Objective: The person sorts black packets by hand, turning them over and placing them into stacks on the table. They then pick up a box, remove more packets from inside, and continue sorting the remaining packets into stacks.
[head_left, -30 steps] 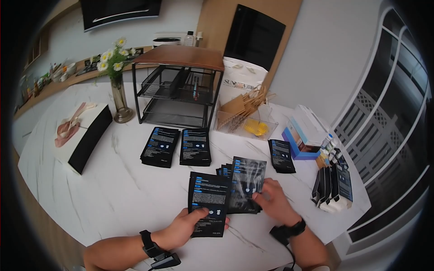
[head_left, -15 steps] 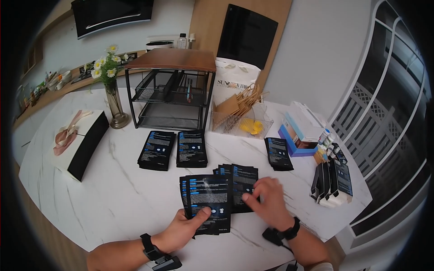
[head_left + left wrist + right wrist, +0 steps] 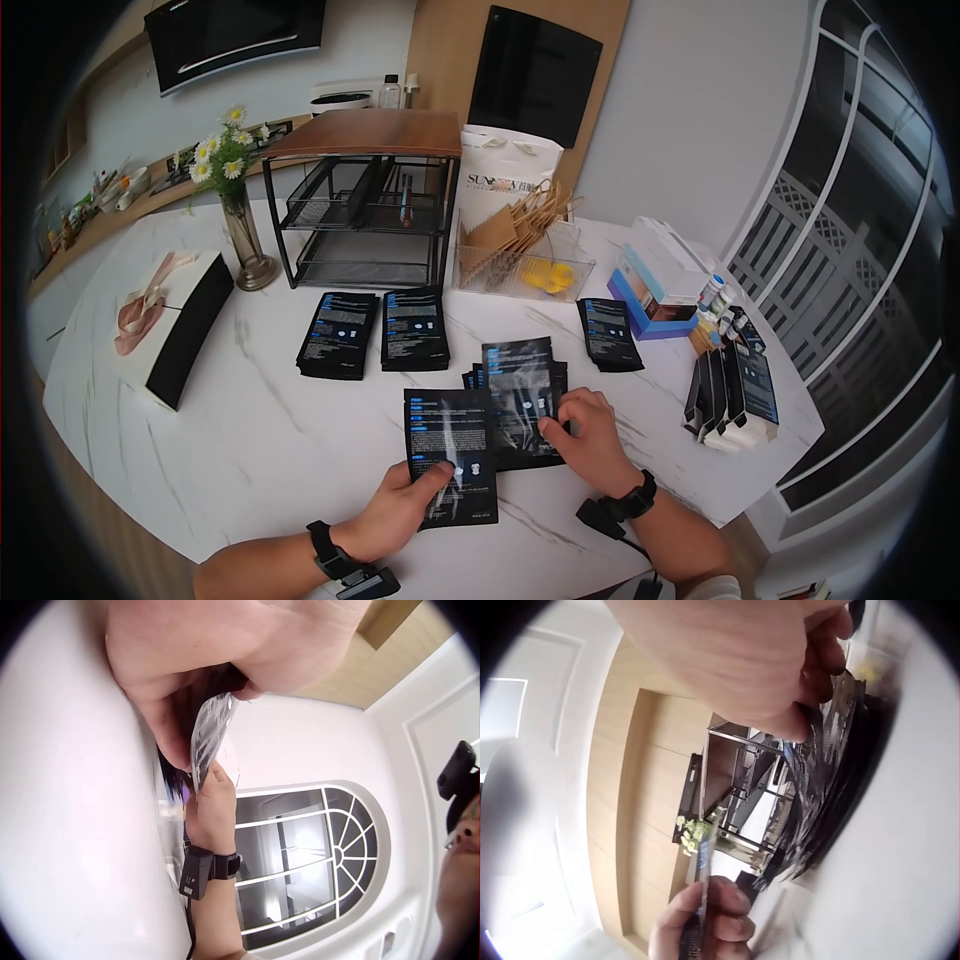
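My left hand (image 3: pixel 380 515) grips a small stack of black foil sachets (image 3: pixel 450 425) printed with white and blue text, its thumb across the front one. My right hand (image 3: pixel 597 440) pinches the lower right edge of another black sachet (image 3: pixel 512 365) between thumb and fingers. That sachet is raised over a fanned pile of like sachets (image 3: pixel 558 378) on the table and stands just right of the held stack. In the right wrist view, the right fingers are curled at the edge of the crinkled foil sachets (image 3: pixel 817 787).
Two sachet stacks (image 3: pixel 338 335) lie before a black wire rack (image 3: pixel 365 215); a third stack (image 3: pixel 610 335) lies right, by some boxes (image 3: pixel 655 280). Opened black cartons (image 3: pixel 735 400) stand at the right edge. A flower vase (image 3: pixel 248 240) and a white box (image 3: pixel 175 320) stand left.
The sachet from the right hand joined the left hand's stack. The right hand went back to the pile and has raised another sachet. The left hand's stack was fanned and is now more even.
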Available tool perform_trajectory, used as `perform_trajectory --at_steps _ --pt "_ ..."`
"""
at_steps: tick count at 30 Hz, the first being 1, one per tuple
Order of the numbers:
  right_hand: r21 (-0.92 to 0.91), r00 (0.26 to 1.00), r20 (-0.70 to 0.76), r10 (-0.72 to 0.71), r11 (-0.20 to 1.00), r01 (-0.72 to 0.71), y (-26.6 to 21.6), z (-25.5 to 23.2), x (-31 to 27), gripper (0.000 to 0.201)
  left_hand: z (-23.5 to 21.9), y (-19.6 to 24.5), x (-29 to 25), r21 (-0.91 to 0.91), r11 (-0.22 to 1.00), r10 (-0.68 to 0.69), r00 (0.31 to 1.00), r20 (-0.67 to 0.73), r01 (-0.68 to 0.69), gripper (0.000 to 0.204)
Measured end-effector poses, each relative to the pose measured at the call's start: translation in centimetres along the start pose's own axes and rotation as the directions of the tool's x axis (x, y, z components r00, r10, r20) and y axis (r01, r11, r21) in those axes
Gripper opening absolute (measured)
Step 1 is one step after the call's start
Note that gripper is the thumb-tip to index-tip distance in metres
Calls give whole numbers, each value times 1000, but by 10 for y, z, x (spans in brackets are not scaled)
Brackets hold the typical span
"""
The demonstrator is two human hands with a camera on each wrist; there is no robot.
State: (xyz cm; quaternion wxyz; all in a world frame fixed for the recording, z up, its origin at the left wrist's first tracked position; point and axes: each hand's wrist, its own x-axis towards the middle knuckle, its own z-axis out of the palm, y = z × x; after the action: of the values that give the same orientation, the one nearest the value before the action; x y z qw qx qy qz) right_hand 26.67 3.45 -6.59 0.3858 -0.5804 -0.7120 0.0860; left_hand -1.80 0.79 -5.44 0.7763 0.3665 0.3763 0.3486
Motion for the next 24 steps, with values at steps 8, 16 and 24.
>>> perform_trajectory --at_steps 8,16,24 --pt "-62 995 -53 -89 994 86 -21 -7 -2 27 0 0 -1 89 995 51 998 48 -55 44" --pt "413 977 180 119 892 -184 -30 -7 -13 26 39 6 23 575 808 68 990 123 -127 54" --pt "-336 893 -55 447 834 -438 50 -110 -41 26 28 2 37 830 -8 622 647 441 -558 46"
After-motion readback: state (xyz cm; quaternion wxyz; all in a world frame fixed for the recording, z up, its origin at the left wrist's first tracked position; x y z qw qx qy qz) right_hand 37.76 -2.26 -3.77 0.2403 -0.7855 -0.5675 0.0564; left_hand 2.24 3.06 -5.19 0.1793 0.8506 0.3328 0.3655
